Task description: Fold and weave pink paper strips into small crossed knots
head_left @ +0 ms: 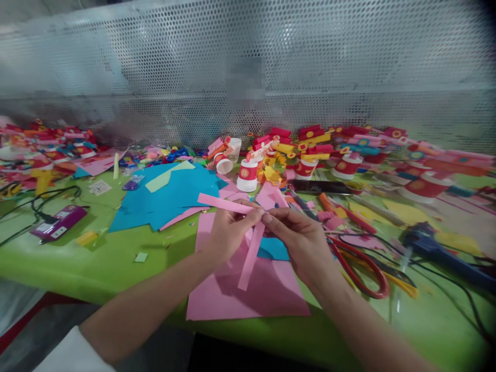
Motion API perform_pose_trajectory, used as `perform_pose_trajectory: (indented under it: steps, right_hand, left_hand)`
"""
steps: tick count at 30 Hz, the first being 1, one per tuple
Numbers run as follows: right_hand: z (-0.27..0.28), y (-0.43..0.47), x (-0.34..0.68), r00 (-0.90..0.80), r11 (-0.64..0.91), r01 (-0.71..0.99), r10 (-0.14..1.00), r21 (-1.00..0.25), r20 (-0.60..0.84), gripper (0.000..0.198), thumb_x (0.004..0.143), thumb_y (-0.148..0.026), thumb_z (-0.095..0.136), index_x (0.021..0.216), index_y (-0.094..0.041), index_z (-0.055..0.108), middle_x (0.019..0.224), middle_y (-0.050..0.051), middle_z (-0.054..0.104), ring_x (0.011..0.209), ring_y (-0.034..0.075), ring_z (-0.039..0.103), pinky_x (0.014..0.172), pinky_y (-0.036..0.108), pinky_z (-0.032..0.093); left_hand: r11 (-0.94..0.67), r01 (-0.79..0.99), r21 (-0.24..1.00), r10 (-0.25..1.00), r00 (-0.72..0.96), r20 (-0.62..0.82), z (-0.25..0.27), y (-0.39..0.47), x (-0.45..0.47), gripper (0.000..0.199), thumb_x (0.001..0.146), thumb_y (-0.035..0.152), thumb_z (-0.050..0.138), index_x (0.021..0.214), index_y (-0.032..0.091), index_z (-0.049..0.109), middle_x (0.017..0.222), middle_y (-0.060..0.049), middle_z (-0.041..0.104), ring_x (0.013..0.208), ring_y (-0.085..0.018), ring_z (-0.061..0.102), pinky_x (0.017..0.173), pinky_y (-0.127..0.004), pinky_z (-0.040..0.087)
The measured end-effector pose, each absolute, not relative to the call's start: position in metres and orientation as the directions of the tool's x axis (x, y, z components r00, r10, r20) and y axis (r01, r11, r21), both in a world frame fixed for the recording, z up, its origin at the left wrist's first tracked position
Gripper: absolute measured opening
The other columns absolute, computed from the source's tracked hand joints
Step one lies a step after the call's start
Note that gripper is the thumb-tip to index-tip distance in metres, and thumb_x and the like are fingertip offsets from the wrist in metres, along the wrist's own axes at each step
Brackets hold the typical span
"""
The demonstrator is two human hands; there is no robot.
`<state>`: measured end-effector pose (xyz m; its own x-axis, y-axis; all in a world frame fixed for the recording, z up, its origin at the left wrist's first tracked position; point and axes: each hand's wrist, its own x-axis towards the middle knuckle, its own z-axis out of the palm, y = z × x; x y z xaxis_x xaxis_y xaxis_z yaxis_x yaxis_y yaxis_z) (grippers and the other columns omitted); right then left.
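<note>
Both my hands meet at the middle of the table over a pink paper sheet (248,305). Between the thumb and fingers of my left hand (228,232) is a pink paper strip (251,258), closed in a pinch. One arm of pink strip points out to the upper left and another hangs down towards me. My right hand (304,235) pinches the strips where they meet, fingertips touching those of my left. Whether this is one folded strip or two, I cannot tell. A piece of blue paper (273,249) lies under my hands on the pink sheet.
Blue sheets (166,196) lie to the left, near a purple plug-in box (59,223) with a black cable. Red-handled scissors (362,266) and a blue glue gun (445,253) lie right. Decorated paper cups (247,175) line the back, before a perforated metal panel (174,67).
</note>
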<state>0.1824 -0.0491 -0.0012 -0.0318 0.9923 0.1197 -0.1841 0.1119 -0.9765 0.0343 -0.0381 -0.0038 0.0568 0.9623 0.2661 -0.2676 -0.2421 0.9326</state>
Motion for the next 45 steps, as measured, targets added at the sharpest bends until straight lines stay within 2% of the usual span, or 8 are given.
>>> perform_pose_trajectory:
  steps: [4, 10, 14, 21, 26, 33, 38, 45]
  right_hand:
    - [0.0, -0.048, 0.184, 0.039, 0.137, -0.231, 0.99, -0.963, 0.132, 0.018, 0.07, -0.035, 0.088, 0.078, -0.022, 0.079, 0.072, 0.0, 0.071, 0.066, 0.014, 0.062, 0.064, 0.028, 0.053]
    - [0.002, -0.047, 0.185, 0.056, 0.129, -0.275, 0.991, -0.953, 0.118, 0.016, 0.069, -0.033, 0.089, 0.077, -0.022, 0.079, 0.071, 0.0, 0.071, 0.065, 0.014, 0.062, 0.065, 0.028, 0.055]
    - [0.002, -0.047, 0.184, 0.017, 0.102, -0.279, 0.995, -0.955, 0.102, 0.02, 0.07, -0.036, 0.088, 0.079, -0.021, 0.079, 0.075, 0.0, 0.071, 0.069, 0.013, 0.062, 0.067, 0.026, 0.055]
    - [0.004, -0.045, 0.185, 0.014, 0.076, -0.287, 0.997, -0.955, 0.076, 0.029, 0.071, -0.043, 0.087, 0.087, -0.02, 0.078, 0.078, 0.001, 0.069, 0.071, 0.014, 0.061, 0.064, 0.027, 0.055]
    - [0.003, -0.043, 0.183, 0.003, 0.065, -0.218, 0.998, -0.974, 0.066, 0.031, 0.069, -0.043, 0.088, 0.084, -0.018, 0.078, 0.077, 0.002, 0.07, 0.069, 0.013, 0.06, 0.063, 0.026, 0.053]
    - [0.002, -0.043, 0.183, 0.04, 0.069, -0.211, 0.997, -0.975, 0.062, 0.029, 0.07, -0.043, 0.087, 0.082, -0.018, 0.077, 0.076, 0.001, 0.069, 0.068, 0.012, 0.059, 0.063, 0.025, 0.053]
    - [0.001, -0.042, 0.181, 0.004, 0.034, -0.226, 0.999, -0.974, 0.034, 0.034, 0.068, -0.044, 0.088, 0.087, -0.019, 0.078, 0.08, 0.002, 0.07, 0.069, 0.013, 0.059, 0.062, 0.026, 0.053]
    - [0.0, -0.043, 0.182, 0.03, 0.065, -0.287, 0.998, -0.956, 0.059, 0.026, 0.067, -0.039, 0.09, 0.078, -0.019, 0.078, 0.076, 0.001, 0.069, 0.069, 0.012, 0.058, 0.062, 0.024, 0.05]
  left_hand:
    - [-0.121, -0.375, 0.919, 0.973, 0.139, 0.185, -0.003, -0.039, 0.037, 0.025, 0.082, 0.04, 0.076, 0.092, 0.016, 0.076, 0.086, -0.006, 0.074, 0.082, -0.02, 0.068, 0.077, -0.035, 0.056]
    - [-0.144, -0.223, 0.964, 0.979, 0.113, 0.172, -0.003, -0.039, 0.036, 0.024, 0.078, 0.035, 0.08, 0.09, 0.015, 0.078, 0.089, -0.007, 0.076, 0.081, -0.019, 0.069, 0.078, -0.033, 0.055]
    - [-0.142, -0.276, 0.951, 0.979, 0.106, 0.177, -0.003, -0.037, 0.036, 0.022, 0.077, 0.035, 0.081, 0.09, 0.017, 0.079, 0.089, -0.006, 0.077, 0.082, -0.018, 0.069, 0.08, -0.034, 0.055]
    - [-0.052, -0.308, 0.95, 0.996, 0.051, 0.071, -0.004, -0.036, 0.035, 0.02, 0.078, 0.034, 0.08, 0.088, 0.017, 0.079, 0.088, -0.007, 0.078, 0.079, -0.016, 0.068, 0.076, -0.03, 0.053]
    - [-0.069, -0.285, 0.956, 0.992, 0.079, 0.095, -0.009, -0.036, 0.036, 0.02, 0.079, 0.033, 0.079, 0.091, 0.017, 0.079, 0.09, -0.007, 0.076, 0.084, -0.018, 0.067, 0.078, -0.029, 0.051]
    - [-0.118, -0.198, 0.973, 0.991, 0.044, 0.129, -0.007, -0.037, 0.037, 0.018, 0.08, 0.033, 0.078, 0.084, 0.016, 0.078, 0.08, -0.004, 0.072, 0.076, -0.015, 0.062, 0.071, -0.027, 0.048]
    - [-0.135, -0.21, 0.968, 0.99, 0.01, 0.141, -0.012, -0.036, 0.036, 0.021, 0.083, 0.037, 0.076, 0.09, 0.017, 0.078, 0.088, -0.006, 0.074, 0.085, -0.018, 0.067, 0.077, -0.029, 0.051]
    - [-0.148, -0.205, 0.967, 0.988, 0.016, 0.155, -0.003, -0.04, 0.037, 0.013, 0.076, 0.028, 0.079, 0.083, 0.016, 0.078, 0.081, -0.004, 0.075, 0.078, -0.016, 0.067, 0.076, -0.029, 0.052]
